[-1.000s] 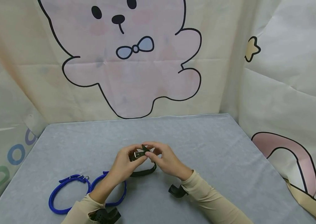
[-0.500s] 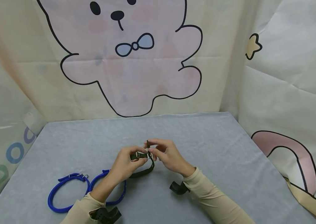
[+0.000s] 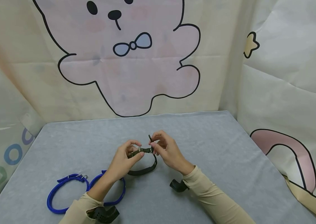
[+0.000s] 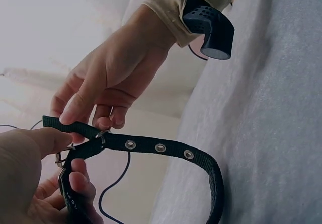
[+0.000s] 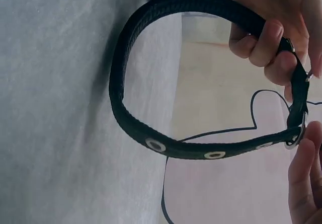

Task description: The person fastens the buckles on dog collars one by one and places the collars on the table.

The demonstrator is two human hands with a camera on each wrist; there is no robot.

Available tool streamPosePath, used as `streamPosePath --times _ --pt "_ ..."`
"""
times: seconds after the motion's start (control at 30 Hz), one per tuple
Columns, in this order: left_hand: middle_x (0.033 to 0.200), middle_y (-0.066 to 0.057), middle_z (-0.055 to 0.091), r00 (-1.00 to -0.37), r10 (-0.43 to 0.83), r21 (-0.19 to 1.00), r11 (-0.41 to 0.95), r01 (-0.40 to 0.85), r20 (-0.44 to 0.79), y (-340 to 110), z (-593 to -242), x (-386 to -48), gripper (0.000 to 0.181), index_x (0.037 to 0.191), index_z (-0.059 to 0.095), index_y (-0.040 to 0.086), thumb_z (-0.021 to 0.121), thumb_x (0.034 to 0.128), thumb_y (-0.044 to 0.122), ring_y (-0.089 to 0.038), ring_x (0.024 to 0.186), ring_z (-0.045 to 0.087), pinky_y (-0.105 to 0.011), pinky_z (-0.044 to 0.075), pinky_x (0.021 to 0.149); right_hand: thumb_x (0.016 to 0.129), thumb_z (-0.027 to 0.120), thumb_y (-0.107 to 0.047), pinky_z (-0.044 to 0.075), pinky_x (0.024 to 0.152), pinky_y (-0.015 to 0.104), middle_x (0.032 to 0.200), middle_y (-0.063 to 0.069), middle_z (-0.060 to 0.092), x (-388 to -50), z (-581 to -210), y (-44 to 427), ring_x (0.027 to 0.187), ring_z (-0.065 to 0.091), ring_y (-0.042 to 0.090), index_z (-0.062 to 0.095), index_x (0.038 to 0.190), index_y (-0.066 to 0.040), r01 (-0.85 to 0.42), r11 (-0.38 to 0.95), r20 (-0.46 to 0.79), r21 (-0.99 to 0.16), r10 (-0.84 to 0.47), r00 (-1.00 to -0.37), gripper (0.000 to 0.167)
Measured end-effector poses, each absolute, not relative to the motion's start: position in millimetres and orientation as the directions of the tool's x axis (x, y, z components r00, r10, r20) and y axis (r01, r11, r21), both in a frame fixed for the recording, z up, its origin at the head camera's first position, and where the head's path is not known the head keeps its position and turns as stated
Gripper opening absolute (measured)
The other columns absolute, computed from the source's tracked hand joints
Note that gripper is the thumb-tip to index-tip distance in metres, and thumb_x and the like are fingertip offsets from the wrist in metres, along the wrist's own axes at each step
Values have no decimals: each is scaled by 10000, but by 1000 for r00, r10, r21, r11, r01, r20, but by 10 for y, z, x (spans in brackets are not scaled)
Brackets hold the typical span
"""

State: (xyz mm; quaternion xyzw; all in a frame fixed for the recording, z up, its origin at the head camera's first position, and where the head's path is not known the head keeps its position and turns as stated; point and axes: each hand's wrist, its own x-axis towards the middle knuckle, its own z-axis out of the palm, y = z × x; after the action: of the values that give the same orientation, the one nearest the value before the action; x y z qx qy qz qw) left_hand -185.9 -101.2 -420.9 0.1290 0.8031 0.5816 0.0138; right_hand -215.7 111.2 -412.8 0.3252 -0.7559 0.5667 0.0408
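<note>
A dark green collar (image 3: pixel 144 171) with metal eyelets hangs in a loop between both hands, just above the table. My left hand (image 3: pixel 123 158) holds its buckle end, with thumb and fingers around the strap near the metal buckle (image 4: pixel 60 158). My right hand (image 3: pixel 169 154) pinches the strap's free tip (image 4: pixel 53 123), which sticks up beside the fingers in the head view. Close to the right fingertips, a metal ring (image 5: pixel 297 136) sits on the strap where the band and tip meet. Several eyelets (image 4: pixel 160 147) line the lower band.
Two blue collars, a left one (image 3: pixel 51 196) and a right one (image 3: pixel 123 191), lie looped on the grey table (image 3: pixel 202 140) at the front left. My left forearm partly covers them. Printed cloth (image 3: pixel 146 74) hangs behind the table and at both sides.
My right hand has moved slightly up and right, drawing the strap tip away from the buckle until it points upward. The left fingers have spread a little while still holding the buckle end.
</note>
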Motion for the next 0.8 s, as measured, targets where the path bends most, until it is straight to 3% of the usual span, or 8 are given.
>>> streamPosePath --times 0.07,0.2,0.3,0.6,0.8 --pt "838 -126 675 -966 225 945 268 186 127 -1020 -4203 -1860 282 1200 586 80 699 953 154 -69 531 379 -229 347 535 1017 591 -71 555 632 281 1046 193 680 -2164 -4127 1115 673 645 337 579 1155 -45 -556 177 435 -812 -452 -779 141" --pt "891 -108 709 -971 208 954 247 172 121 -1026 -4186 -1861 240 1179 587 68 673 967 142 -72 527 366 -233 336 538 1014 601 -91 550 643 277 1081 167 669 -2160 -4124 1132 698 642 255 634 1170 -71 -597 224 440 -770 -490 -752 160" --pt "905 -98 721 -974 189 956 239 172 128 -1020 -4171 -1861 215 1163 597 64 659 981 160 -78 512 360 -242 333 534 1018 595 -92 567 639 309 1085 161 669 -2153 -4120 1150 706 638 277 653 1195 -70 -600 221 428 -769 -519 -740 188" --pt "947 -150 711 -968 153 956 189 226 199 -1014 -4175 -1867 164 1114 627 66 674 959 95 -78 541 429 -242 358 542 1012 599 -71 612 749 295 1093 138 675 -2150 -4071 1174 854 722 308 686 1170 -67 -538 223 349 -813 -553 -757 181" --pt "957 -135 725 -959 152 943 200 266 239 -1021 -4193 -1858 101 1059 674 63 668 961 88 -90 744 603 -266 446 691 1007 604 -56 603 755 269 1151 142 674 -2125 -4065 1144 879 710 283 698 1169 -63 -518 248 307 -819 -572 -760 187"
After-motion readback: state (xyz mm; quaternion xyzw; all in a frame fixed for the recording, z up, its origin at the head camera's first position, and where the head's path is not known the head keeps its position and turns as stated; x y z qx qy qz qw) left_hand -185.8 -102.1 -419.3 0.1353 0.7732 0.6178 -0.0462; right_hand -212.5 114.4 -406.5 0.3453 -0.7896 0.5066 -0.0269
